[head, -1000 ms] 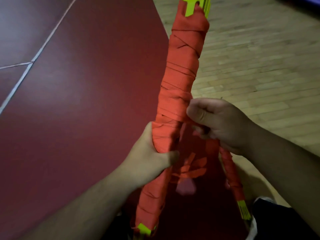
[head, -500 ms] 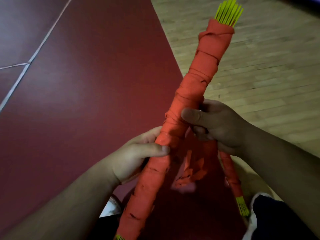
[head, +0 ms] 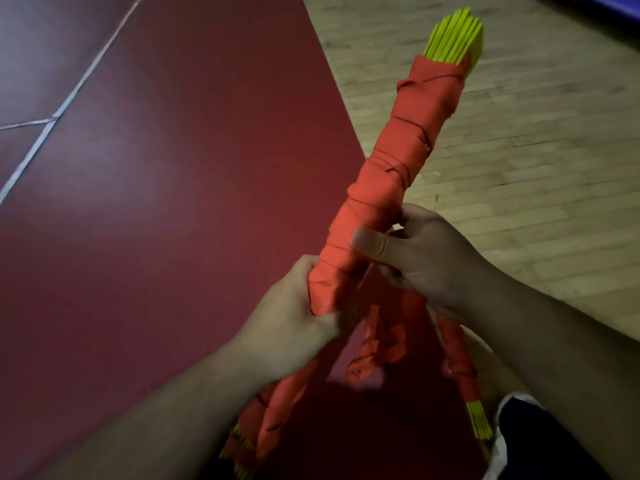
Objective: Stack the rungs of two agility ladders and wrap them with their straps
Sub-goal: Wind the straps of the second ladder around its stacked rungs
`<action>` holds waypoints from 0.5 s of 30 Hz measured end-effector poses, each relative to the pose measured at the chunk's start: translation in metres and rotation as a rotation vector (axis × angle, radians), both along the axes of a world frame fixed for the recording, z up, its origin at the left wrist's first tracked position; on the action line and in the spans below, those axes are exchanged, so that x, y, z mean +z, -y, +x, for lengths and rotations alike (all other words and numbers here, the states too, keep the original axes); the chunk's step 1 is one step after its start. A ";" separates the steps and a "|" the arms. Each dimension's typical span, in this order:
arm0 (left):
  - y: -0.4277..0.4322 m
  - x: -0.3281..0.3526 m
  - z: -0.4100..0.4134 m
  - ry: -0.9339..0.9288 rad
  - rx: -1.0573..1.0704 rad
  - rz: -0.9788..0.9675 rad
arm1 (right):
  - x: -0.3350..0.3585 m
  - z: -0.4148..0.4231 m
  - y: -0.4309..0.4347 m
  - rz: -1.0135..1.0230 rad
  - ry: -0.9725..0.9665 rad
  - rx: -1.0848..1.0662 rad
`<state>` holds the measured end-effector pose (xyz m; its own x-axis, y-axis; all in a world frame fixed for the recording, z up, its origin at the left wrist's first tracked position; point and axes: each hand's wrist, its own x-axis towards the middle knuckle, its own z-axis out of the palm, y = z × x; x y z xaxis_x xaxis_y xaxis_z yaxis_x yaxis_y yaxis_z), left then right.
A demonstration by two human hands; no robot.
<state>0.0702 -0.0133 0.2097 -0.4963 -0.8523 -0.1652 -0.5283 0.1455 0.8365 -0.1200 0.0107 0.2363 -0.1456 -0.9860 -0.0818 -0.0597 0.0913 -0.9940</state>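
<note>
Left hand (head: pixel 291 327) fists round bundle (head: pixel 391 202) mid-frame, tilted toward upper right, steadying it. Right hand (head: pixel 426 261) curls on strap (head: pixel 379 351), thumb pressing the wrap, likely for tension.

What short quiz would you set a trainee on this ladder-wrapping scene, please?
1. True or false: the left hand grips the wrapped bundle.
2. The rung ends poking out of its top are: A blue, B yellow-green, C white?
3. Which hand holds the bundle further up?
Key: 1 true; 2 B; 3 the right hand.
</note>
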 end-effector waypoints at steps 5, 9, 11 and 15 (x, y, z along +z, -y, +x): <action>0.016 0.016 0.018 -0.289 -0.279 0.379 | 0.013 -0.009 0.000 0.022 -0.183 0.117; 0.021 0.024 0.028 -0.363 -0.400 0.413 | 0.024 -0.012 -0.007 0.076 -0.066 0.350; 0.022 0.025 0.029 -0.398 -0.405 0.420 | 0.025 -0.009 -0.009 0.051 -0.006 0.346; 0.019 0.020 0.020 -0.467 -0.167 0.468 | 0.022 -0.001 -0.005 -0.031 0.001 -0.001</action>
<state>0.0903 -0.0323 0.2299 -0.7237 -0.6493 -0.2338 -0.0979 -0.2387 0.9661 -0.1208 0.0153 0.2582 -0.1467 -0.9878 -0.0515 -0.0586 0.0607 -0.9964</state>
